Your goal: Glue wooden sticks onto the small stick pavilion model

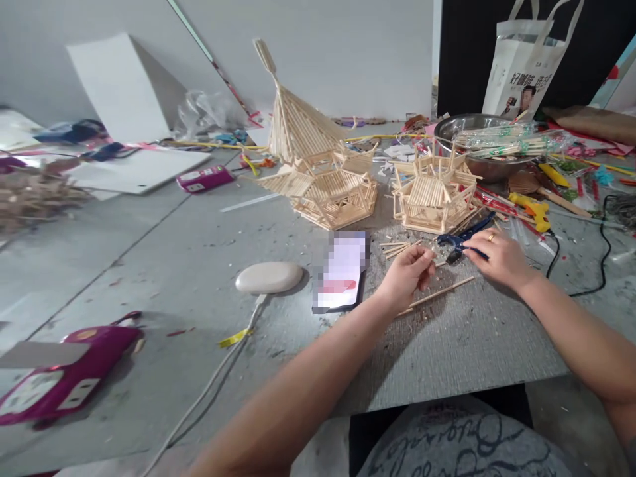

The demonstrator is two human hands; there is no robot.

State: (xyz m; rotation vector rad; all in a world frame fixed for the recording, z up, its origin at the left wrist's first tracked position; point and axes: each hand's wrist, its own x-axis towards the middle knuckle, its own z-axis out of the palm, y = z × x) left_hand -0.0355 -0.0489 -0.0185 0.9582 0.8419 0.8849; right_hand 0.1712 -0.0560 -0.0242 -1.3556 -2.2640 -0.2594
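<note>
My left hand (408,277) is closed in a pinch on a thin wooden stick (440,264). The stick's far end reaches the jaws of dark blue-handled cutting pliers (453,252). Those pliers are in my right hand (501,260), its fingers closed around a handle. Below my left hand a longer wooden stick (450,289) lies on the table, and several short sticks (396,249) lie just behind. Beyond the hands stand a small stick-built pavilion model (430,192) and a larger stick model (338,192), with a pointed stick roof (298,126) behind it.
A phone (340,271) lies left of my hands, beside a pale oval device (269,277) with a cable. A yellow glue gun (532,211) and a metal bowl (447,126) of packaged sticks are at the right. Magenta power strips (94,351) lie at the left.
</note>
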